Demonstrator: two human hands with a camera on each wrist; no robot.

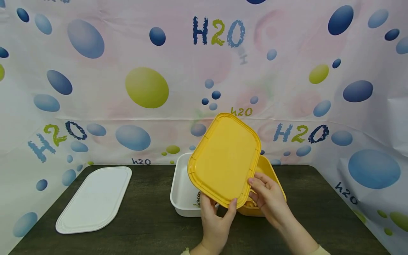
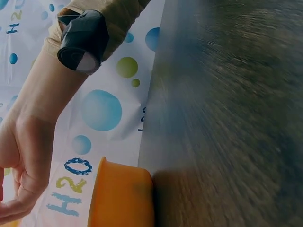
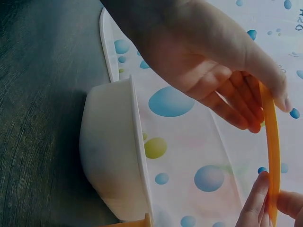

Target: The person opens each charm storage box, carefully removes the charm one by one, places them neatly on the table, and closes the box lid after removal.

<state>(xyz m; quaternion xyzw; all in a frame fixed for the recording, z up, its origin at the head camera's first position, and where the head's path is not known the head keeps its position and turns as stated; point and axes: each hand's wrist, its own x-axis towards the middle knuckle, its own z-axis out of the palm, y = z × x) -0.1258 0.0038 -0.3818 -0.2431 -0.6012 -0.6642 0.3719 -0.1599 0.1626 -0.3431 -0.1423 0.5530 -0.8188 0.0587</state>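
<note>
A white lid (image 1: 95,200) lies flat on the tabletop (image 1: 151,205), well left of the left grip (image 1: 215,224). A white container (image 1: 184,184) stands beyond that grip, slightly left. The left grip pinches the lower edge of a yellow lid (image 1: 227,156), raised and tilted above it; the right grip (image 1: 270,197) pinches its right edge. Beyond the right grip stands a yellow container (image 1: 268,169), partly hidden.

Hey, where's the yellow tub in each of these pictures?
Head: yellow tub right of centre, partly hidden by the yellow lid and right hand.
Left wrist: bottom edge, left of centre.
Right wrist: just a sliver of rim, bottom edge, near the middle.
Shared landmark: the dotted backdrop.
</note>
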